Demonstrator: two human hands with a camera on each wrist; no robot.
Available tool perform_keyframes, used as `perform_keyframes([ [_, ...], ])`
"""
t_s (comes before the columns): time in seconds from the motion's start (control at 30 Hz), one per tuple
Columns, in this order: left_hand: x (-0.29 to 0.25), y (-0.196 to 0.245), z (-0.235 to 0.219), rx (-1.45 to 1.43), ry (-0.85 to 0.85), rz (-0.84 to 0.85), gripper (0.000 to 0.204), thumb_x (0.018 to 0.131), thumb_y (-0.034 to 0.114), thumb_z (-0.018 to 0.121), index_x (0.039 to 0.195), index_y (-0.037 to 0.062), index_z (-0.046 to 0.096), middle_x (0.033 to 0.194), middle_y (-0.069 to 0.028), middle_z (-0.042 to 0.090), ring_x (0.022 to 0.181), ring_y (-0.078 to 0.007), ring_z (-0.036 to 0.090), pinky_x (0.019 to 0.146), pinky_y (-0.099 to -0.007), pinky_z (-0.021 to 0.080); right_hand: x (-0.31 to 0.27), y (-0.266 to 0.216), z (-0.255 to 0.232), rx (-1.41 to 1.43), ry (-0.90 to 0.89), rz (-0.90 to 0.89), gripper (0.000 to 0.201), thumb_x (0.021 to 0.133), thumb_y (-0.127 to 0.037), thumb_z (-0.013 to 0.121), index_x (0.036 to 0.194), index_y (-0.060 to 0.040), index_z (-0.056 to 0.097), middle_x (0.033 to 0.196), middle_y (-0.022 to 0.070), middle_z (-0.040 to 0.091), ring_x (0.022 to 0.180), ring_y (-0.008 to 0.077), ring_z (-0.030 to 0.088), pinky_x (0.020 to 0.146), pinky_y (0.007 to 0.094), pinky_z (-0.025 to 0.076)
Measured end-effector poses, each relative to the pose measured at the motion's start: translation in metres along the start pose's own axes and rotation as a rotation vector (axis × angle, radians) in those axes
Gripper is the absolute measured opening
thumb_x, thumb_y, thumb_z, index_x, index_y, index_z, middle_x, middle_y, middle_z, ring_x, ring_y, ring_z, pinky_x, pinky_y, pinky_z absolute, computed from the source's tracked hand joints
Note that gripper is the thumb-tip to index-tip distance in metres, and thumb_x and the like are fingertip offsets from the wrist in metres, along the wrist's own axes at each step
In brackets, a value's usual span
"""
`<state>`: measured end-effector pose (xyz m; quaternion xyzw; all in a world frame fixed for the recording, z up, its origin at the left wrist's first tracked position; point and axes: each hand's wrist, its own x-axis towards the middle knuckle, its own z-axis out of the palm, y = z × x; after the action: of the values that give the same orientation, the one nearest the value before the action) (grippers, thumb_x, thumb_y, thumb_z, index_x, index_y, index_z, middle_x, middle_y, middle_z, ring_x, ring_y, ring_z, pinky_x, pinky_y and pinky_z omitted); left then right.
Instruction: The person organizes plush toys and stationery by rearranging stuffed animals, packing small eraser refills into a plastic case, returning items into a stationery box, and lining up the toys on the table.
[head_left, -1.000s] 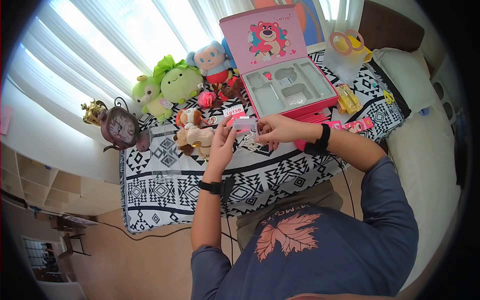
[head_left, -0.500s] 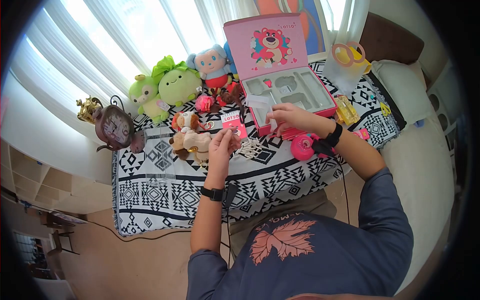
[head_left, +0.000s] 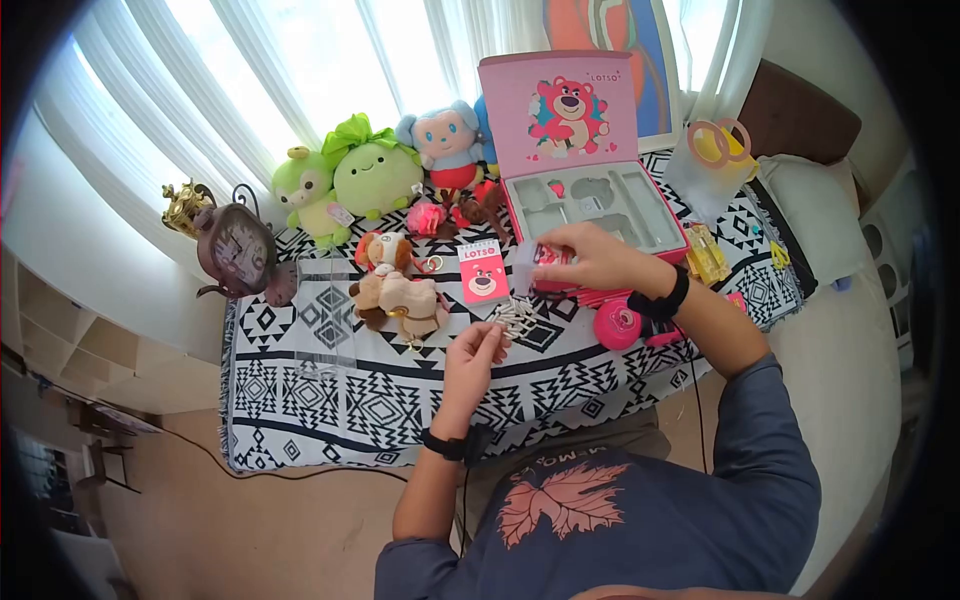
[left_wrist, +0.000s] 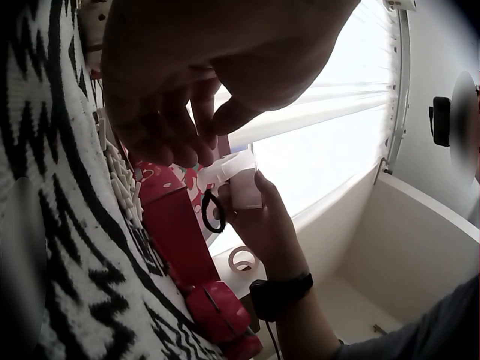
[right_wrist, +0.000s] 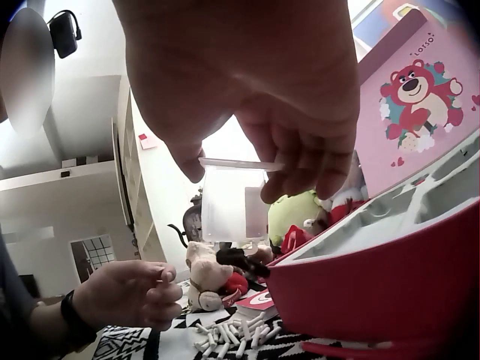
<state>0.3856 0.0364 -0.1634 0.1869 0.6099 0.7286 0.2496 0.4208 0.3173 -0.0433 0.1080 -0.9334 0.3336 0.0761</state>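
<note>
My right hand (head_left: pixel 585 262) grips a small clear plastic box (right_wrist: pixel 225 210) beside the front of the large pink gift box (right_wrist: pixel 367 285). In the left wrist view the small box's lid (left_wrist: pixel 229 166) stands swung out from its body. My left hand (head_left: pixel 472 365) is low over the patterned cloth, fingers bent and the tips at the near edge of a pile of short white sticks (right_wrist: pixel 236 335). I cannot tell whether anything small is between those fingertips. Just beyond the sticks lies a pink bear notepad (head_left: pixel 483 272).
Left of the notepad lie small plush toys (head_left: pixel 400 300). Larger plush toys (head_left: pixel 375 180) sit along the curtain, with a dark clock (head_left: pixel 237 248) at the left. The gift box's lid (head_left: pixel 562 110) stands raised. A round pink item (head_left: pixel 617 325) lies beneath the right forearm.
Both hands were at the small clear box. The left hand let go and came down to the white sticks, while the right hand carried the box rightward, its lid now swung out.
</note>
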Motion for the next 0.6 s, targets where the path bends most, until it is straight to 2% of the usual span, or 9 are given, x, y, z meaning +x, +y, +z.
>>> perform_keyframes([
  [0.03, -0.003, -0.001, 0.001, 0.001, -0.004, -0.026, 0.023, 0.111, 0.019, 0.063, 0.114, -0.0017, 0.073, 0.090, -0.0026, 0.073, 0.075, -0.0077, 0.062, 0.069, -0.0231, 0.050, 0.012, -0.001, 0.005, 0.000, 0.005, -0.007, 0.056, 0.099, -0.042, 0.076, 0.126, 0.0064, 0.069, 0.091, 0.0172, 0.067, 0.082, 0.0240, 0.062, 0.075, 0.0371, 0.051],
  [0.1, -0.004, -0.012, -0.001, -0.035, -0.023, -0.052, 0.023, 0.111, 0.019, 0.063, 0.114, -0.0015, 0.073, 0.089, -0.0021, 0.071, 0.074, -0.0074, 0.061, 0.068, -0.0229, 0.049, 0.037, -0.004, 0.013, -0.021, -0.296, 0.230, 0.058, 0.104, -0.047, 0.067, 0.122, 0.0077, 0.070, 0.090, 0.0184, 0.069, 0.080, 0.0270, 0.063, 0.072, 0.0400, 0.051],
  [0.17, -0.007, -0.020, -0.002, -0.009, -0.004, -0.048, 0.022, 0.111, 0.019, 0.063, 0.113, -0.0014, 0.073, 0.088, -0.0017, 0.071, 0.074, -0.0074, 0.061, 0.067, -0.0229, 0.049, 0.054, 0.008, 0.024, 0.020, -0.308, 0.331, 0.059, 0.108, -0.050, 0.056, 0.121, 0.0060, 0.071, 0.097, 0.0200, 0.070, 0.088, 0.0310, 0.067, 0.076, 0.0437, 0.052],
  [0.23, -0.013, -0.023, 0.001, 0.012, 0.053, -0.047, 0.021, 0.110, 0.018, 0.063, 0.111, -0.0010, 0.072, 0.087, -0.0003, 0.068, 0.074, -0.0069, 0.059, 0.067, -0.0227, 0.047, 0.060, 0.022, 0.032, -0.552, 0.179, -0.093, 0.057, 0.111, -0.048, 0.050, 0.124, 0.0031, 0.072, 0.106, 0.0217, 0.070, 0.101, 0.0345, 0.068, 0.083, 0.0476, 0.053],
  [0.27, -0.017, -0.023, 0.002, 0.030, 0.059, -0.032, 0.020, 0.110, 0.018, 0.064, 0.111, -0.0011, 0.072, 0.087, -0.0002, 0.068, 0.074, -0.0069, 0.059, 0.068, -0.0224, 0.047, 0.065, 0.025, 0.025, -0.439, 0.246, -0.034, 0.047, 0.105, -0.046, 0.060, 0.106, -0.0005, 0.071, 0.099, 0.0224, 0.069, 0.110, 0.0407, 0.067, 0.086, 0.0526, 0.053],
  [0.4, -0.025, -0.026, 0.001, 0.036, 0.077, 0.023, 0.020, 0.110, 0.016, 0.065, 0.110, -0.0016, 0.072, 0.086, 0.0001, 0.067, 0.076, -0.0071, 0.059, 0.069, -0.0222, 0.047, 0.083, 0.100, -0.004, -0.476, 0.362, 0.037, 0.035, 0.099, -0.033, 0.070, 0.116, -0.0021, 0.075, 0.109, 0.0197, 0.072, 0.107, 0.0387, 0.068, 0.089, 0.0506, 0.054],
  [0.5, -0.027, -0.027, 0.002, 0.014, 0.109, 0.024, 0.020, 0.110, 0.016, 0.065, 0.110, -0.0021, 0.072, 0.086, -0.0001, 0.068, 0.076, -0.0069, 0.059, 0.070, -0.0223, 0.047, 0.092, 0.133, -0.025, -0.375, 0.304, 0.190, 0.026, 0.089, -0.024, 0.078, 0.103, -0.0020, 0.078, 0.100, 0.0191, 0.075, 0.103, 0.0410, 0.069, 0.090, 0.0516, 0.054],
  [0.57, -0.026, -0.029, 0.002, 0.068, 0.094, 0.026, 0.020, 0.110, 0.016, 0.065, 0.110, -0.0024, 0.072, 0.085, 0.0001, 0.068, 0.076, -0.0065, 0.059, 0.070, -0.0224, 0.047, 0.098, 0.165, -0.033, -0.372, 0.034, 0.202, 0.024, 0.087, -0.023, 0.079, 0.095, -0.0008, 0.078, 0.092, 0.0198, 0.076, 0.100, 0.0424, 0.070, 0.088, 0.0531, 0.055],
  [0.6, -0.026, -0.029, 0.003, 0.071, 0.085, 0.028, 0.020, 0.110, 0.016, 0.065, 0.110, -0.0024, 0.072, 0.085, 0.0001, 0.068, 0.076, -0.0065, 0.059, 0.070, -0.0224, 0.047, 0.096, 0.161, -0.035, -0.373, 0.042, 0.208, 0.024, 0.087, -0.023, 0.079, 0.095, -0.0008, 0.078, 0.092, 0.0198, 0.076, 0.100, 0.0424, 0.070, 0.088, 0.0531, 0.055],
])
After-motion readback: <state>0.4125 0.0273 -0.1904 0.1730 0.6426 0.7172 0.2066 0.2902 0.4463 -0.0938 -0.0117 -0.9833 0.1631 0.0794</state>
